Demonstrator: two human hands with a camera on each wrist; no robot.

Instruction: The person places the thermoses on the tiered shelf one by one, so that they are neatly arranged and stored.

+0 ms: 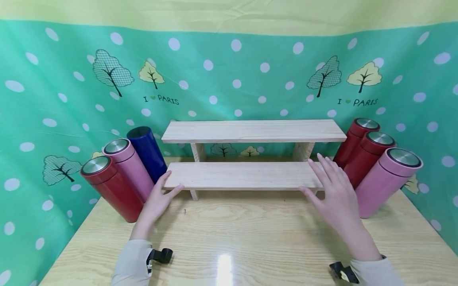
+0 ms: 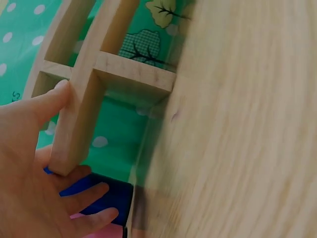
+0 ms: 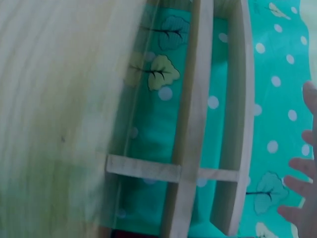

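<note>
A two-tier shelf of pale wood stands on the table, its lower board (image 1: 243, 174) in front of and below the upper board (image 1: 254, 131). My left hand (image 1: 157, 200) holds the left end of the lower board. In the left wrist view the thumb of that hand (image 2: 29, 163) lies on the board's edge, with the other fingers past its end. My right hand (image 1: 336, 190) is at the lower board's right end, fingers extended. In the right wrist view, the spread fingers (image 3: 299, 168) of that hand appear at the right edge, with nothing held.
Left of the shelf stand a red thermos (image 1: 116, 190), a pink thermos (image 1: 134, 171) and a dark blue cylinder (image 1: 147, 155). Two red thermoses (image 1: 370, 161) and a pink thermos (image 1: 384, 180) stand right of it. Behind hangs a green dotted cloth (image 1: 222, 75). The wooden table (image 1: 264, 230) extends in front.
</note>
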